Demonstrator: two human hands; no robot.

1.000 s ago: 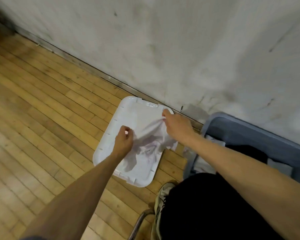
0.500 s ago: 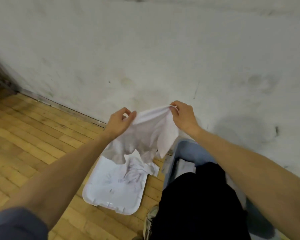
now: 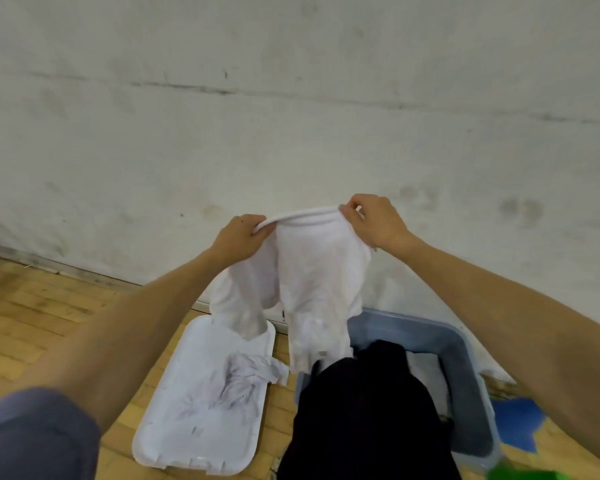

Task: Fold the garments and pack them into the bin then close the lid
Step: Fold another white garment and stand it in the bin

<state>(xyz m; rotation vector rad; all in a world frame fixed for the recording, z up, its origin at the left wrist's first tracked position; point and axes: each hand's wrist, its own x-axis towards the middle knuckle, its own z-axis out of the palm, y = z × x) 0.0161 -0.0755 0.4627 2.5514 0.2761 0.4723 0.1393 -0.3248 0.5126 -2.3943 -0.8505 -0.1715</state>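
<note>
A white garment [image 3: 312, 282] hangs in the air in front of the wall. My left hand [image 3: 241, 237] pinches its top edge on the left, and my right hand [image 3: 376, 221] pinches the same edge on the right. The cloth droops down, and its printed lower part lies crumpled on the white lid [image 3: 174, 420], which is flat on the floor. The grey-blue bin [image 3: 465, 386] stands open to the right of the lid, with light fabric inside it. My black-clad leg [image 3: 364, 417] hides much of the bin.
A scuffed white wall [image 3: 291, 116] rises close behind the bin and lid. Wooden floor [image 3: 32, 323] stretches to the left. Blue tape [image 3: 520, 424] marks the floor right of the bin, and something green [image 3: 523, 474] shows at the bottom edge.
Both hands have lifted the white garment up off the lid to chest height and drawn its top edge taut between them. The view has tilted up toward the wall.
</note>
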